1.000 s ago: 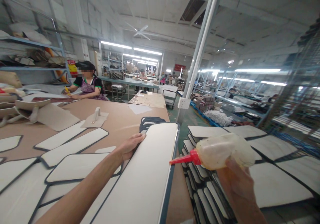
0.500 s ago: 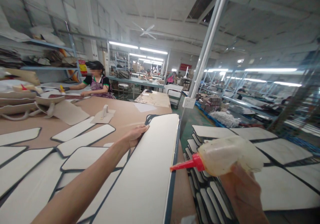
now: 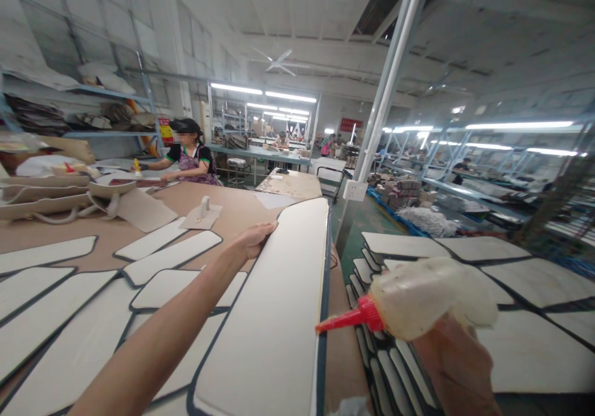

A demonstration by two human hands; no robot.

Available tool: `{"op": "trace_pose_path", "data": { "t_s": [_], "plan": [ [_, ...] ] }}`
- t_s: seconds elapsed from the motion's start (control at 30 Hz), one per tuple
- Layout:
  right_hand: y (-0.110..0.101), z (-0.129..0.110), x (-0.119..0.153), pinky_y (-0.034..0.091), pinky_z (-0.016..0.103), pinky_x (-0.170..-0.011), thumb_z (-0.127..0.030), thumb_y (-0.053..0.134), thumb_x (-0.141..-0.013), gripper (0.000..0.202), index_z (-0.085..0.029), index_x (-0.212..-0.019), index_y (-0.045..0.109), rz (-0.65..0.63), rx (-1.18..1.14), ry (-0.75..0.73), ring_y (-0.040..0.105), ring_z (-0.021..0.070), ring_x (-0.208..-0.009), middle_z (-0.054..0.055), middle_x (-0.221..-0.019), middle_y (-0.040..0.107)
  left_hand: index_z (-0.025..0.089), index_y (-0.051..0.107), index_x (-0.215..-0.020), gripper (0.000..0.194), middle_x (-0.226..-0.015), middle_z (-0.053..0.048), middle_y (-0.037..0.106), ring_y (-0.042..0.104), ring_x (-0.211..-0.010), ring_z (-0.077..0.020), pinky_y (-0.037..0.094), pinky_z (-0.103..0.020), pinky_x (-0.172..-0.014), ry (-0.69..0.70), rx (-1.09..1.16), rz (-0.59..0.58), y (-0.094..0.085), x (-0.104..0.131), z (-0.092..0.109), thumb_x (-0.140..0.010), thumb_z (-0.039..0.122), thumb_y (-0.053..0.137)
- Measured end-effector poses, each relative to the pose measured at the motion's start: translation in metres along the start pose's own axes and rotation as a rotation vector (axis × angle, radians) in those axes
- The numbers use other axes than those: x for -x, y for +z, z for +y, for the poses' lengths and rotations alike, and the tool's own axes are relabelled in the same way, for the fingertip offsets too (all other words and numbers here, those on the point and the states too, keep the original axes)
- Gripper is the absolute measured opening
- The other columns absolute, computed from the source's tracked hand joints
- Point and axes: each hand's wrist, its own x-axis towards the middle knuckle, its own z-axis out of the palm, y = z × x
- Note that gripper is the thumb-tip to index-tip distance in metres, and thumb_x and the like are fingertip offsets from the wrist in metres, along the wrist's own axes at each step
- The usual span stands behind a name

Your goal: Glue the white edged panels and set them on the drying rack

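My left hand (image 3: 256,237) is closed on the left edge of a long cream panel (image 3: 274,304) with a dark blue border and rounded corners. Thumb and fingers pinch it near its far end. In my right hand (image 3: 458,357) lies a cloudy squeeze bottle (image 3: 423,295) with a red nozzle (image 3: 348,317), tilted down to the left. The nozzle tip is at the panel's right edge, where a thin pale glue line runs along the border. My right fingers are partly hidden beneath the bottle.
Several similar panels (image 3: 171,289) lie across the brown table (image 3: 232,196) on the left. Stacked panels (image 3: 534,341) stand at the right. A handle piece (image 3: 202,214) and cream bag parts (image 3: 144,210) lie farther back. A metal post (image 3: 379,100) rises behind the table; a co-worker (image 3: 188,155) works at the far left.
The nozzle tip has come nearer to me along the panel's right edge. The panel's near rounded corner now shows. My view has shifted slightly. Both hands keep their hold.
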Motion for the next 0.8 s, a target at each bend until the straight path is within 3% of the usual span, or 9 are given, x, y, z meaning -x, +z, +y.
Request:
{"op": "trace_pose_path", "data": {
  "t_s": [0.17, 0.37, 0.57, 0.7, 0.8],
  "plan": [
    [0.014, -0.004, 0.004, 0.044, 0.054, -0.092, -0.030, 0.077, -0.053, 0.054, -0.028, -0.106, 0.065, 0.032, 0.001, 0.019, 0.065, 0.0314, -0.093, 0.007, -0.093, 0.072, 0.010, 0.066, -0.083, 0.008, -0.054, -0.003, 0.067, 0.060, -0.044, -0.0150, 0.050, -0.024, -0.045, 0.014, 0.008, 0.010, -0.003, 0.001, 0.006, -0.082, 0.014, 0.059],
    [0.008, 0.002, 0.005, 0.045, 0.052, -0.092, -0.030, 0.073, -0.059, 0.046, -0.027, -0.104, 0.066, -0.029, -0.007, 0.059, 0.066, 0.0305, -0.092, 0.006, -0.091, 0.072, 0.010, 0.066, -0.083, 0.007, -0.054, -0.002, 0.067, 0.058, -0.040, -0.0139, 0.049, -0.024, -0.043, 0.038, 0.014, 0.047, -0.007, 0.002, 0.011, -0.081, 0.013, 0.060],
    [0.013, -0.001, 0.006, 0.048, 0.051, -0.090, -0.040, 0.076, -0.054, 0.050, -0.030, -0.101, 0.066, -0.069, 0.006, 0.124, 0.066, 0.0316, -0.092, 0.007, -0.092, 0.072, 0.008, 0.066, -0.090, 0.012, -0.056, -0.003, 0.068, 0.059, -0.040, -0.0149, 0.050, -0.024, -0.041, 0.043, 0.025, 0.099, -0.009, 0.005, 0.017, -0.081, 0.015, 0.061],
    [0.018, 0.001, 0.009, 0.048, 0.051, -0.089, -0.042, 0.078, -0.050, 0.057, -0.031, -0.105, 0.065, -0.022, 0.023, 0.126, 0.066, 0.0322, -0.092, 0.006, -0.096, 0.071, 0.008, 0.066, -0.094, 0.016, -0.051, -0.002, 0.066, 0.058, -0.038, -0.0133, 0.049, -0.022, -0.040, 0.053, 0.040, 0.136, -0.012, 0.010, 0.020, -0.085, 0.011, 0.053],
    [0.021, 0.003, 0.010, 0.046, 0.052, -0.090, -0.041, 0.074, -0.054, 0.056, -0.030, -0.107, 0.064, 0.001, 0.024, 0.119, 0.064, 0.0322, -0.097, 0.007, -0.099, 0.071, 0.007, 0.066, -0.097, 0.018, -0.049, -0.002, 0.066, 0.057, -0.038, -0.0123, 0.048, -0.020, -0.040, 0.065, 0.060, 0.167, -0.016, 0.011, 0.022, -0.085, 0.010, 0.053]
  ]
}}
